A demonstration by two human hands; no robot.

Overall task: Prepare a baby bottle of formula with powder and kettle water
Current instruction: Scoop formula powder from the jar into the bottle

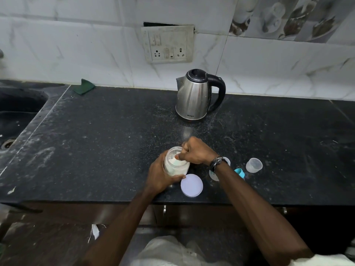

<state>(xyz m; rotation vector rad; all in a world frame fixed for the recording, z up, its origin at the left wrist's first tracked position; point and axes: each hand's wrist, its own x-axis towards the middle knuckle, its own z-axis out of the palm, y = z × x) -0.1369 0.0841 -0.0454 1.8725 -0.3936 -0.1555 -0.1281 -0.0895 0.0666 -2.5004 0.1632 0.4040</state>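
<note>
A dark speckled counter (96,131) carries a steel kettle (194,96) with a black handle, standing upright near the tiled wall. Near the front edge, the left hand (160,174) wraps its fingers around an open jar of white powder (175,163), just beside its round white lid (191,185). The right hand (196,150) reaches into the jar's mouth, fingers curled around something small; a clear cap (254,165) stands apart to the right.
</note>
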